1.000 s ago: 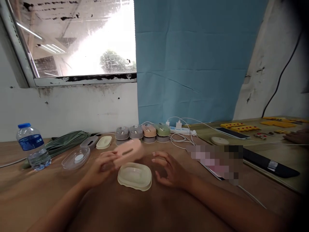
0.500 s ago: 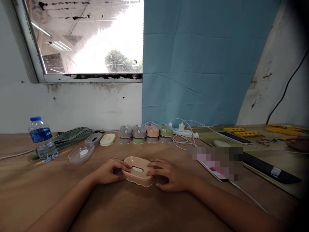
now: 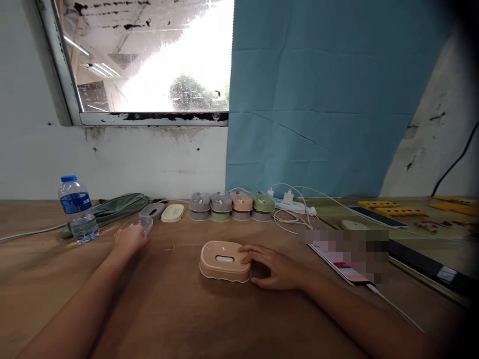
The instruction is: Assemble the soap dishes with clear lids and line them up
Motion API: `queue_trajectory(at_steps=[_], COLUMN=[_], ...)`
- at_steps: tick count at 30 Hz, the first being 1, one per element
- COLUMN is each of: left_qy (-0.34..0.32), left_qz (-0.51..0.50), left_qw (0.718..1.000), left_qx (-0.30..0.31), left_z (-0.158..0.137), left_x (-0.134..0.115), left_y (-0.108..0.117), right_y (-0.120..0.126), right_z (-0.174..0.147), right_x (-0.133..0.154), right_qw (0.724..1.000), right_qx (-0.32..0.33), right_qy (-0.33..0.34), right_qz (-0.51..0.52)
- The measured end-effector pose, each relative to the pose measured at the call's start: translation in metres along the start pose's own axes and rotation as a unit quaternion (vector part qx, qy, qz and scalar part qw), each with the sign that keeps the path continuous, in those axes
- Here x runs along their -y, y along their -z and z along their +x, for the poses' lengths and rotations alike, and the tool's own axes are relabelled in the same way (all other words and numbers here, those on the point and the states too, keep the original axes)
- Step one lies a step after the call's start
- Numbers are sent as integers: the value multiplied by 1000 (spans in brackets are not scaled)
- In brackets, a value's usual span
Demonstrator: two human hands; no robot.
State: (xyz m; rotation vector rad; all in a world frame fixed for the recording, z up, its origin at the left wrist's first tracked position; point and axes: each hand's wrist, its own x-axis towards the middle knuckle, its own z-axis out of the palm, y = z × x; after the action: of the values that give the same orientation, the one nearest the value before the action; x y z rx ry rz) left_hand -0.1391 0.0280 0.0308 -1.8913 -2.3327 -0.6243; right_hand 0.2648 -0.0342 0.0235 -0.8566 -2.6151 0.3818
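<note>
Nearest, mid-worktop: 1 pink box, slot up, cream showing thru; long axis approx. L–R, R end a bit nearer. That end is touched by R grip, fingers laid on top, thumb at near corner; whether it's squeezed or just steadied can't be told. To R, 1 phone is set, partly masked, cable attached.

Farther off & L, well apart from box, L grip is placed at 1 clear tray. Tray is partly covered by the fingers, its free part seen just R of them; long axis seems slanted, near-L to far-R. L grip is much the nearer. Fingers blurred, so whether tray's grasped can't be told.

Beyond: 1 grey cover, slotted, & 1 cream tray, side by side. To L, 1 bottle, upright, 1 green bag behind.

Back row: 4 stacks, 2 tiers ea. (tops: 2 grey, 1 pink, 1 green; bottoms: 3 grey, 1 green). R of them, 1 power strip.
</note>
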Motion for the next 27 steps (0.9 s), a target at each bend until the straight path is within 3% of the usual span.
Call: queue_trajectory(at_steps=[4,8,10,12,14,16,18,19,23,27], left_qy=[-12,-52,-59,-67,-79,-93,-100,-104,-117,-128], left_qz=[63,78,-26,-215,-441,-625,-719,-740,-764,-751], left_qw=[998,986,977,955,885,775,683,651,578,555], left_qx=[11,-140,-201,-194,-125,-19,86,134,262,335], left_z=[-2,-9,-13,-18,-25,-34,-46,-52,-75,-88], left_x=[-4,-14,-21,-33,-48,-66,-82,-89,-108,-114], left_y=[5,16,21,22,20,15,10,8,3,3], right_y=[2,2,0,-2,-4,-7,-9,-10,-13,-15], right_z=[-1,-1,-1,1,3,5,6,7,7,7], right_x=[3,2,0,-1,-1,0,3,6,20,33], right_qw=[1000,1000,1000,998,994,987,982,981,979,979], right_qx=[1,3,1,-18,-58,-98,-126,-139,-190,-201], right_qy=[-2,-1,4,8,3,-5,-7,-7,-3,13], right_qz=[2,9,23,56,94,124,137,136,80,22])
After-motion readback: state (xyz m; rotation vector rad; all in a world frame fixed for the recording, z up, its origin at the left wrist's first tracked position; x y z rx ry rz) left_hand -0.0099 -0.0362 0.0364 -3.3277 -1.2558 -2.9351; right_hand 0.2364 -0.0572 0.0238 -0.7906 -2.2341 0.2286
